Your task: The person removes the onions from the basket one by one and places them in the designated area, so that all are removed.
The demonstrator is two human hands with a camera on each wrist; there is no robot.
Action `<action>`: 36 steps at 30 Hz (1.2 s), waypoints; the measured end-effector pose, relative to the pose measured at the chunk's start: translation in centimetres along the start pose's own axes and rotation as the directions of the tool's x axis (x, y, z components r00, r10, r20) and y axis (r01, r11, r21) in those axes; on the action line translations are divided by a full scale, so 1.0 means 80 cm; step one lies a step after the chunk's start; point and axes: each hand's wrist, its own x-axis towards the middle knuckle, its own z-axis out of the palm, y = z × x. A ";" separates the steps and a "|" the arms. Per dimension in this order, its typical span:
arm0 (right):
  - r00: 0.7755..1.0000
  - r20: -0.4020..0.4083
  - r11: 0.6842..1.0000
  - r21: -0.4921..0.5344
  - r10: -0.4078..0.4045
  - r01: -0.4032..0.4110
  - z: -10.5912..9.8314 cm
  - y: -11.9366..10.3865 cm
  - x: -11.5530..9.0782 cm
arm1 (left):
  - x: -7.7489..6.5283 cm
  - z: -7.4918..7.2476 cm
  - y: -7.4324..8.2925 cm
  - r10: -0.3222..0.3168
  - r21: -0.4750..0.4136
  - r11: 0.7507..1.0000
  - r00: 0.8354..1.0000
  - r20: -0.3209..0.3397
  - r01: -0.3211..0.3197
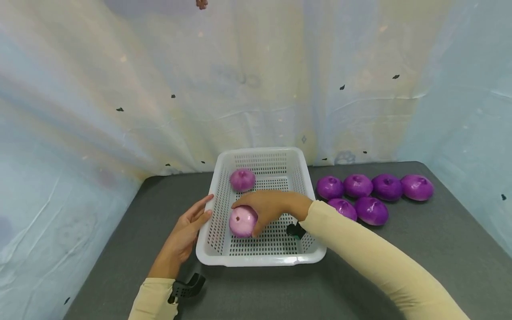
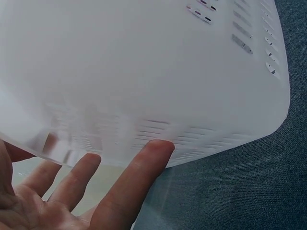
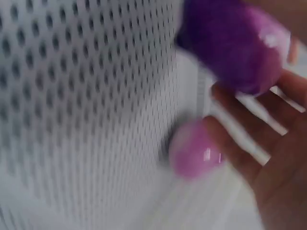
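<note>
A white perforated plastic basket [image 1: 262,260] stands on the dark table. My right hand [image 1: 266,206] reaches into it and holds a red onion [image 1: 242,221] between thumb and fingers, low in the left half. In the right wrist view, this onion [image 3: 225,45] is blurred, with the fingertips along its side. A second red onion [image 1: 242,180] lies in the basket's far left corner. My left hand [image 1: 186,229] is at the basket's left side, its extended fingers touching the rim. Seen from the left wrist, the fingertips [image 2: 160,149] rest against the outer wall [image 2: 115,62].
Several red onions [image 1: 372,211] lie in two rows on the table right of the basket, partly behind my right sleeve [image 1: 368,262]. A pale patterned curtain [image 1: 256,80] hangs behind the table [image 1: 256,293]. A black wrist strap [image 1: 188,286] sits at my left wrist.
</note>
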 end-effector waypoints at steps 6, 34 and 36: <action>0.987 -0.160 0.989 0.146 0.027 -0.003 -0.020 0.021 -0.007 | 0.000 -0.001 -0.002 -0.004 -0.020 1.000 1.000 0.000 0.004; 0.968 -0.250 0.900 0.422 -0.002 0.111 -0.008 0.073 -0.001 | 0.001 -0.003 0.000 0.000 -0.001 1.000 1.000 0.023 0.000; 0.968 -0.252 0.903 0.415 -0.002 0.110 -0.008 0.073 -0.001 | 0.000 -0.004 0.001 0.000 -0.003 1.000 1.000 0.024 0.000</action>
